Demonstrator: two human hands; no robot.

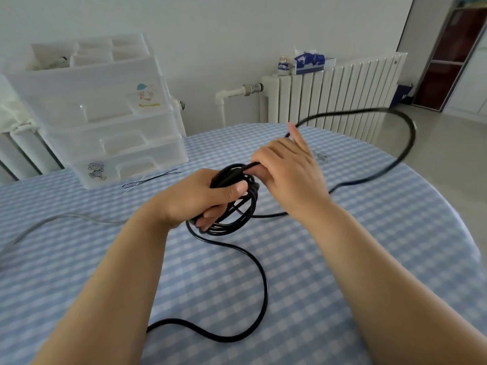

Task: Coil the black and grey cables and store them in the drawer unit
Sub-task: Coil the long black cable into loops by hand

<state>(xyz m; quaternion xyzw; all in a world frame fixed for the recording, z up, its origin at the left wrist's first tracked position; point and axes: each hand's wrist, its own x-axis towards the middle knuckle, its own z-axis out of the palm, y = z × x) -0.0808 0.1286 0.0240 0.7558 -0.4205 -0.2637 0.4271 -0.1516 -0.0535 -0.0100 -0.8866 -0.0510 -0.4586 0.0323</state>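
My left hand (196, 197) grips a bundle of coiled black cable (238, 217) above the middle of the table, thumb pressed over the loops. My right hand (287, 167) holds the black cable just right of the coil, index finger pointing up; from it a big blurred loop swings out over the table's right edge. Another length trails from the coil toward me in an S-curve. The grey cable (52, 222) lies slack on the left side of the table. The clear plastic drawer unit (105, 119) stands at the back left, drawers closed.
A blue-and-white checked cloth covers the round table (369, 246). Thin twist ties (150, 180) lie in front of the drawer unit. A white radiator (329, 96) behind the table carries a tissue box and a jar. Bare floor lies to the right.
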